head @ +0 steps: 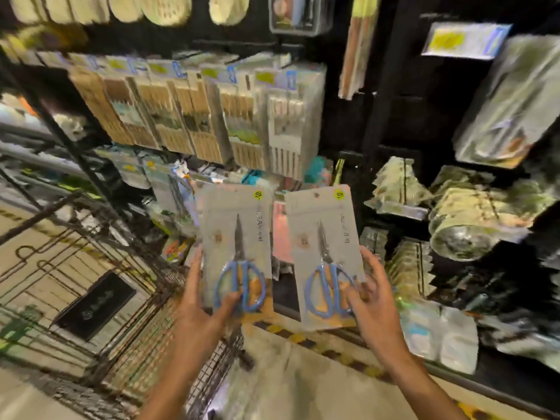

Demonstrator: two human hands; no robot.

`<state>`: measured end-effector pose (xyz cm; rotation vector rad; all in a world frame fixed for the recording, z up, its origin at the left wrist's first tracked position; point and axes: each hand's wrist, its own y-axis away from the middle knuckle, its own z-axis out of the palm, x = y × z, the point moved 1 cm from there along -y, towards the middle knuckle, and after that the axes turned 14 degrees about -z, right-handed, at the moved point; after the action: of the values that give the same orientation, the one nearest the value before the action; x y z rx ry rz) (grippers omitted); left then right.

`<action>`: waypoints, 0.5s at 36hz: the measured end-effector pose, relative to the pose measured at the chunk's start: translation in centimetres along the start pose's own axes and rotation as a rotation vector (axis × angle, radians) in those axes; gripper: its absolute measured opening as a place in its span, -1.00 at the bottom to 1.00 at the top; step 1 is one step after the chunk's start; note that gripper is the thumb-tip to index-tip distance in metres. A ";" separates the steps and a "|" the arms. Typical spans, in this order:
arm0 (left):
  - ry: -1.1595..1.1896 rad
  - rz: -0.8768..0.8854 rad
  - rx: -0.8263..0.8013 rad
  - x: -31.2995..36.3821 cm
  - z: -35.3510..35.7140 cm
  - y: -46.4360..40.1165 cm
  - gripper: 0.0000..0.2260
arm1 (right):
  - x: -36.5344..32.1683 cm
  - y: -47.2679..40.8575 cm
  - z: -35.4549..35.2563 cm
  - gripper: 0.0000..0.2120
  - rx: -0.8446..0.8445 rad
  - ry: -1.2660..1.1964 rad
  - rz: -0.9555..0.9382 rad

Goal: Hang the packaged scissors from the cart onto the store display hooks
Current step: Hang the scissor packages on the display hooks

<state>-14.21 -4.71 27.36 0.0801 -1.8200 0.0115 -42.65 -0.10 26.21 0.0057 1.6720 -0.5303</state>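
I hold two packaged scissors upright in front of the display. Each is a grey card with blue-handled scissors and a yellow price sticker at the top corner. My left hand (pixel 201 301) grips the left pack (pixel 236 234) at its lower edge, thumb over the blue handles. My right hand (pixel 371 295) grips the right pack (pixel 325 237) at its lower right corner. Both packs float side by side, slightly apart, below the hanging goods on the black display wall (pixel 348 131). The wire cart (pixel 100 298) stands at the lower left. The frame is blurred, and I cannot make out any free hook.
Rows of packaged chopsticks (pixel 194 116) hang above the packs. Bagged metal goods (pixel 472 225) fill hooks at the right. A black box (pixel 94 304) lies in the cart. A yellow-black striped line (pixel 321 344) runs along the floor at the shelf base.
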 end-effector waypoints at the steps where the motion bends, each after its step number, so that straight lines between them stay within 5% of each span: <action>1: -0.008 0.020 0.006 0.8 1.3 0.3 -0.17 | -0.1 0.0 -1.5 -0.42 0.018 0.002 -0.005; 18: 0.054 0.152 -0.197 12.0 13.5 2.0 -0.17 | -5.1 -1.7 -15.2 -0.39 0.231 0.043 -0.094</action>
<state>-30.30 -3.99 35.75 -0.1964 -1.7606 -0.0572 -56.46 5.06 32.72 0.1079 1.6499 -0.7971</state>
